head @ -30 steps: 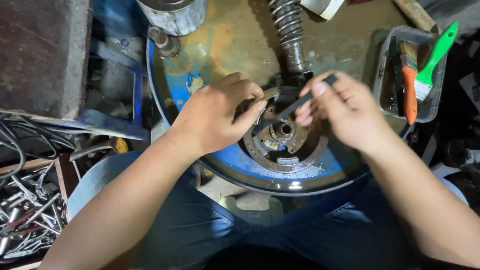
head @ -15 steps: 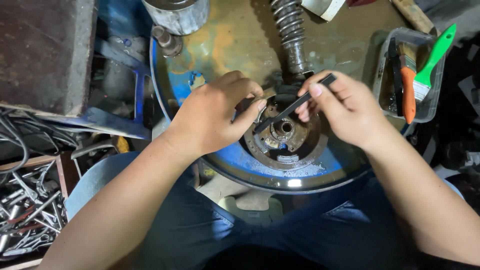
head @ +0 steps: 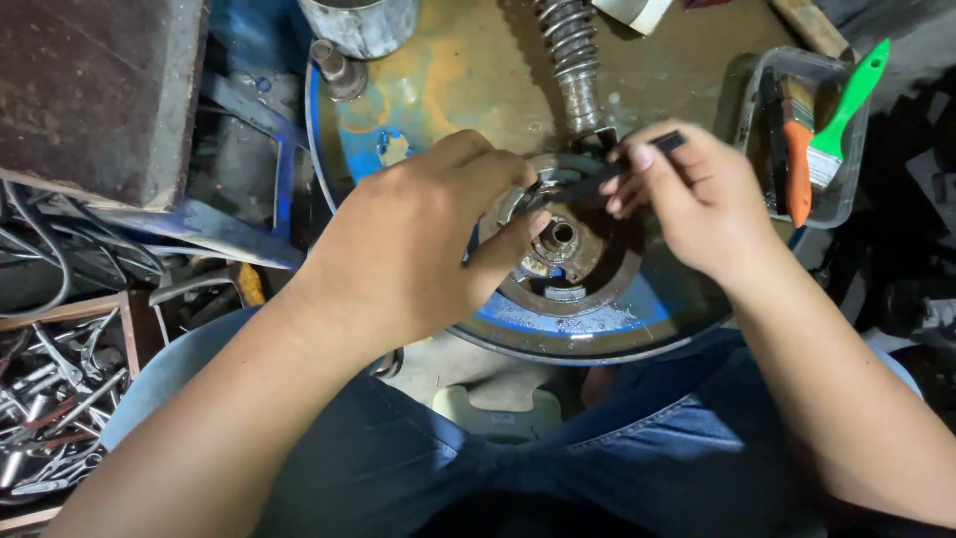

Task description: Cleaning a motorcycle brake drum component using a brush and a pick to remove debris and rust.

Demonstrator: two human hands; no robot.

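Observation:
A round metal part (head: 573,264) with a greasy hub in its middle lies on the near edge of a blue drum top (head: 468,85). My left hand (head: 418,239) rests on the part's left side, thumb and fingers pressed against its rim. My right hand (head: 687,194) sits over the part's upper right and pinches a thin black tool (head: 622,169) that slants down toward the hub. The tool's lower end is hidden between my two hands.
A coiled spring shock (head: 573,60) and a metal can (head: 360,22) stand on the drum. At right a clear tray (head: 757,130) holds an orange-handled brush (head: 797,159) and a green one (head: 846,100). Loose wrenches (head: 50,399) fill a box at lower left.
My left hand has shifted right and further over the round part. My right hand has lifted the black tool a little higher and tilted it flatter.

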